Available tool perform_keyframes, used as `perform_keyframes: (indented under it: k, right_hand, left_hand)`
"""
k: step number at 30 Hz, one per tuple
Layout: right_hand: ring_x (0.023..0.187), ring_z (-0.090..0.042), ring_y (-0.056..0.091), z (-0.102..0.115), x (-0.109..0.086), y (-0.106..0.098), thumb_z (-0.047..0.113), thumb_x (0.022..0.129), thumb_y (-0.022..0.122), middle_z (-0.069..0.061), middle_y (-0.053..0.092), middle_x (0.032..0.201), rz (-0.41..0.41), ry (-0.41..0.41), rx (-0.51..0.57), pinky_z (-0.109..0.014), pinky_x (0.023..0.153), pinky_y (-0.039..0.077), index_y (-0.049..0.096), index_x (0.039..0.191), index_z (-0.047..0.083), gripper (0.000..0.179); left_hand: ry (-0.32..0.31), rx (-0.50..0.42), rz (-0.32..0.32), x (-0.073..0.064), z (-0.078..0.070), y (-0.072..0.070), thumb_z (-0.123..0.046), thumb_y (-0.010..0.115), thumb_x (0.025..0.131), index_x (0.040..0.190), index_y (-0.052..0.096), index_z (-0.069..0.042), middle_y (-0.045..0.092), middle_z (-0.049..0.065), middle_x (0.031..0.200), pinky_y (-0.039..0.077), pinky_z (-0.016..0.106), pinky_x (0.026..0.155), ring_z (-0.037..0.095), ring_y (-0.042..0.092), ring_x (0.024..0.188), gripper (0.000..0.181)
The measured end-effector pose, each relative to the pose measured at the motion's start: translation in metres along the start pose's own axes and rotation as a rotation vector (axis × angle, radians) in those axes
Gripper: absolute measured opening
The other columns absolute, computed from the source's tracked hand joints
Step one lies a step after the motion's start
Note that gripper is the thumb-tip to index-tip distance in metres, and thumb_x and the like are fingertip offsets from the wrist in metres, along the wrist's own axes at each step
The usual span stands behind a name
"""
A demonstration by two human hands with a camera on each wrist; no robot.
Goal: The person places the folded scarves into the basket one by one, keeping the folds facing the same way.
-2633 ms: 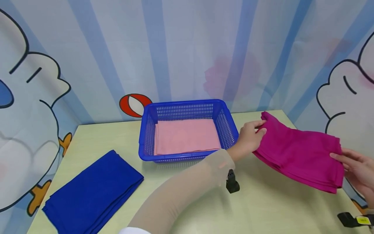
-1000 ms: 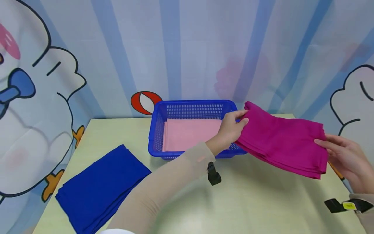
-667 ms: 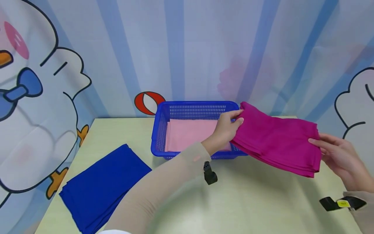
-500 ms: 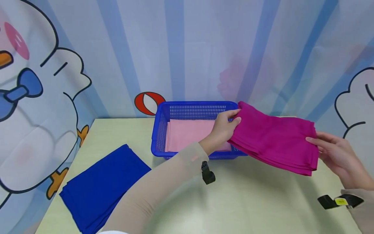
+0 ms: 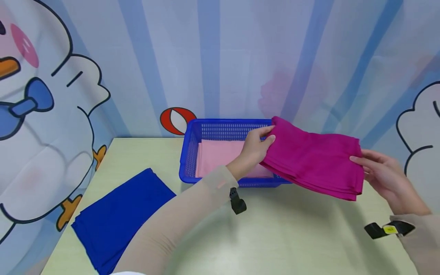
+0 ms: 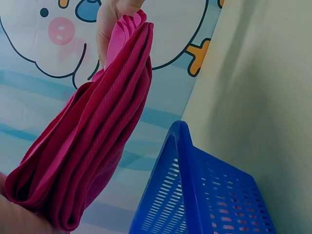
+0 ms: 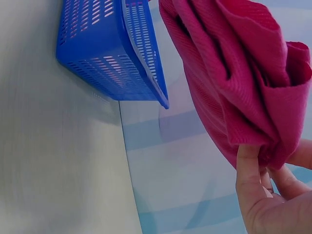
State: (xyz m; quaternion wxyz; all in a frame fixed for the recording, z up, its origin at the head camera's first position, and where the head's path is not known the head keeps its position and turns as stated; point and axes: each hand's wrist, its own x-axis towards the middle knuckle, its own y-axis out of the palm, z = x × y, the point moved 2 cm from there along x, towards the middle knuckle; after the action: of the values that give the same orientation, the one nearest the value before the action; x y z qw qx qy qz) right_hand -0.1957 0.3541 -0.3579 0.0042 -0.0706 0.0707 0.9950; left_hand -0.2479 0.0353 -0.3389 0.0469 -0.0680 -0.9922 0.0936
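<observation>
The folded magenta cloth (image 5: 313,160) slanted down the head view from left to right, its long axis running from the left hand (image 5: 252,149) to the right hand (image 5: 388,177). Some fingertips were hidden behind it. The left hand and magenta cloth screened parts of the blue basket (image 5: 227,131) and pink cloth (image 5: 220,152); left of that hand, the dark blue cloth (image 5: 123,214) was cut off below. Both hands pinched the magenta cloth at opposite ends, between them, above the tabletop (image 5: 292,236).

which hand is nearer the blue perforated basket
Left: the left hand overlaps the blue perforated basket in the head view; the right hand is well off to its right.
</observation>
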Motion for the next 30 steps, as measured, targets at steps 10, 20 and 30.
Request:
perform_keyframes:
  k: [10,20,30]
  right_hand:
    - [0.085,-0.010,0.064,0.006,0.012,0.021,0.012,0.096,0.067,0.011,0.060,0.111,0.023,0.030,-0.035,-0.024,0.070,0.057,0.073,0.107,0.022,0.016]
    - [0.095,-0.009,0.060,0.007,0.022,0.041,0.017,0.095,0.070,0.006,0.048,0.121,0.047,0.026,-0.092,-0.023,0.074,0.057,0.072,0.113,0.022,0.019]
    - [0.090,-0.009,0.063,0.013,0.034,0.060,0.018,0.093,0.072,0.008,0.059,0.113,0.088,0.025,-0.115,-0.024,0.074,0.057,0.069,0.110,0.023,0.017]
  left_hand:
    - [0.016,-0.014,-0.010,-0.003,0.002,-0.022,-0.009,0.056,0.103,0.142,0.057,-0.010,0.059,0.008,0.138,0.056,0.028,0.085,0.019,0.062,0.111,0.039]
    - [-0.002,-0.048,-0.032,-0.006,0.007,-0.042,-0.009,0.056,0.102,0.142,0.057,-0.011,0.059,0.007,0.138,0.056,0.028,0.083,0.018,0.063,0.110,0.040]
    - [-0.021,-0.062,-0.070,-0.009,0.009,-0.061,-0.010,0.056,0.103,0.143,0.056,-0.012,0.059,0.007,0.137,0.057,0.029,0.082,0.019,0.063,0.104,0.040]
